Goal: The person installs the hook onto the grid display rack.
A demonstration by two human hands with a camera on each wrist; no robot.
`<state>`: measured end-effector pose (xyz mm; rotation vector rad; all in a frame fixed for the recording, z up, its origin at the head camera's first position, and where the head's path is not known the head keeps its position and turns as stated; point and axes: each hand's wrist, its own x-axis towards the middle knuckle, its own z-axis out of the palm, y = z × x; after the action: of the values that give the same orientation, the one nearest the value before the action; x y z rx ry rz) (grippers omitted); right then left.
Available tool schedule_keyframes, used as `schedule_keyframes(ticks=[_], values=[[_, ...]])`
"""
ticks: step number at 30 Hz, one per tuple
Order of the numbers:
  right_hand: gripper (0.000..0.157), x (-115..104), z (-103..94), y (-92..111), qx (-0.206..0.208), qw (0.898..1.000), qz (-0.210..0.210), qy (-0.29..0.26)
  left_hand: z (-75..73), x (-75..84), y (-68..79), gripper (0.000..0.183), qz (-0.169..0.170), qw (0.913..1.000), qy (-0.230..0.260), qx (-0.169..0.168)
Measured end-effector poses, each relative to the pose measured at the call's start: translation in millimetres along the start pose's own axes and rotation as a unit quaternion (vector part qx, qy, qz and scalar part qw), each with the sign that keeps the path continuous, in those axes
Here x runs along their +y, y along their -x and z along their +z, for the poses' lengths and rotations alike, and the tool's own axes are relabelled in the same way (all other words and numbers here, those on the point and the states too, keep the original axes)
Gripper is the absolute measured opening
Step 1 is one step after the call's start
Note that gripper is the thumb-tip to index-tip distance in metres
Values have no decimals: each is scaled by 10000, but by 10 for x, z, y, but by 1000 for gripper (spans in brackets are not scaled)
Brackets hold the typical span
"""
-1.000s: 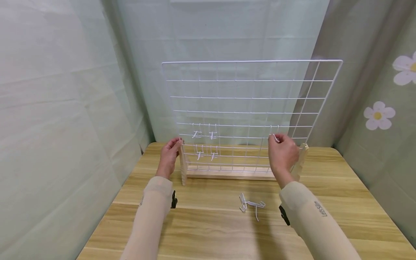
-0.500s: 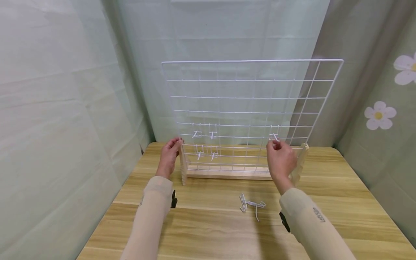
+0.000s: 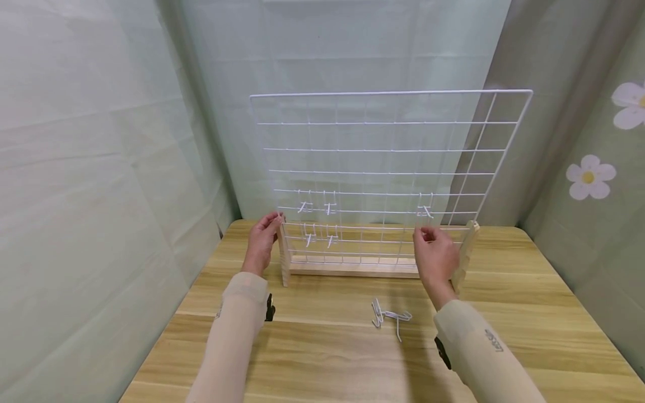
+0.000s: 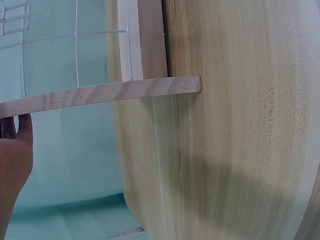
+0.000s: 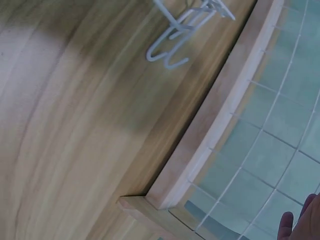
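Note:
A white wire grid rack [image 3: 373,150] stands upright in a pale wooden stand. Its left wooden post [image 3: 284,254] is held near the top by my left hand [image 3: 262,240], with thumb and fingertips at its edge in the left wrist view. My right hand [image 3: 436,252] is just below a white wire hook [image 3: 425,211] hanging on the grid at the right; its fingers are loosely curled and hold nothing. Several more hooks hang at the lower left of the grid, among them an upper hook [image 3: 330,208] and a lower hook [image 3: 310,239].
Loose white wire hooks [image 3: 397,317] lie on the wood-grain table [image 3: 322,358] in front of the stand, and show large in the right wrist view. A pale curtain [image 3: 116,140] closes in the left and back. White flowers [image 3: 590,177] mark the right curtain.
My right hand has let go of the right-hand hook and moved down a little, so the hook now shows fully on the grid. The left hand stays at the post.

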<state>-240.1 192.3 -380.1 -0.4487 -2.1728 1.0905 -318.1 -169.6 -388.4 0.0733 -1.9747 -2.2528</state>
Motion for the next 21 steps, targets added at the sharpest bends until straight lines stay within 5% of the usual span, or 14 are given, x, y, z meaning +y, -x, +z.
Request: schedule_keyframes(ticks=[21], values=[[23, 311, 21, 184, -451, 9989, 87, -98, -8, -19, -29, 41, -128, 9997, 174, -88]])
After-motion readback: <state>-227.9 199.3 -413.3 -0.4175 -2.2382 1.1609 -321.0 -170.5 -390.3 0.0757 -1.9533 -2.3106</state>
